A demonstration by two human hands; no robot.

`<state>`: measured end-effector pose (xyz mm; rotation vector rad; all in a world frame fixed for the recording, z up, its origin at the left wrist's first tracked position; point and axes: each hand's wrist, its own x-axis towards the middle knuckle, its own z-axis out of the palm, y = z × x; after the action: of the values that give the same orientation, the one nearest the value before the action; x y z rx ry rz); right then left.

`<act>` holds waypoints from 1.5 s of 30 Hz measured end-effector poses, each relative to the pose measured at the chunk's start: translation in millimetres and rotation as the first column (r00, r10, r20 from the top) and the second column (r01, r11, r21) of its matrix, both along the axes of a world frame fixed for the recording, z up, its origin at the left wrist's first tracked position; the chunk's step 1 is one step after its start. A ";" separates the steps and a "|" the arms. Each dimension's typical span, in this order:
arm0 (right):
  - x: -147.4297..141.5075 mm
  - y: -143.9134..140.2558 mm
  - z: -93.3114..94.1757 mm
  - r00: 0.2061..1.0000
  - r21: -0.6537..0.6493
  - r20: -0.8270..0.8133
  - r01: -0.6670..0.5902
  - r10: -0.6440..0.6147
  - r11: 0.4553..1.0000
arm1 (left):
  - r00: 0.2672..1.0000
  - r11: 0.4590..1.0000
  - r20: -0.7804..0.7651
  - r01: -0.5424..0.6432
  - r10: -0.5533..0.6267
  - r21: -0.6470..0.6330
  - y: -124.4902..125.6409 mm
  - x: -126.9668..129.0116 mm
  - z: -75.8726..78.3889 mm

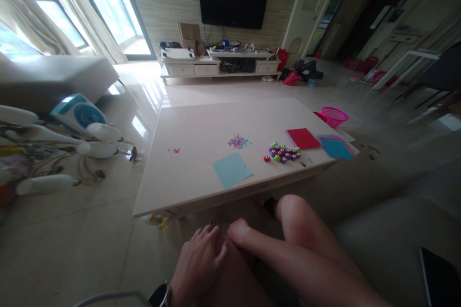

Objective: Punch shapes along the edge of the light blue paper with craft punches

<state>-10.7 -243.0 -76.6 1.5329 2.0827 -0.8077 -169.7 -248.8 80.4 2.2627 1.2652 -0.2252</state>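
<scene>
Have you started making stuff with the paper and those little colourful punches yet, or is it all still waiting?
A little looks done: tiny paper bits lie scattered on the table. Nothing is in hand: the left hand rests on the knee, the right hand beside it, both empty. The light blue sheet, red sheet and cluster of small punches lie untouched.
</scene>
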 end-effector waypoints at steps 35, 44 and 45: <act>-4.1 3.1 20.9 0.996 -0.099 0.086 -0.024 0.033 0.995 | 1.000 1.000 0.014 0.007 -0.007 0.011 0.9 0.4 0.6; -4.5 3.0 22.0 0.993 -0.116 0.109 -0.034 0.047 0.993 | 1.000 1.000 0.015 0.005 -0.005 0.007 0.3 0.6 0.4; -4.4 3.0 21.7 0.993 -0.116 0.108 -0.034 0.047 0.993 | 1.000 1.000 0.013 0.004 -0.004 0.008 0.1 0.3 0.0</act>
<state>-15.1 -240.0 -54.9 1.4371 1.9474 -0.7941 -169.4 -248.7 80.4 2.2698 1.2573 -0.2066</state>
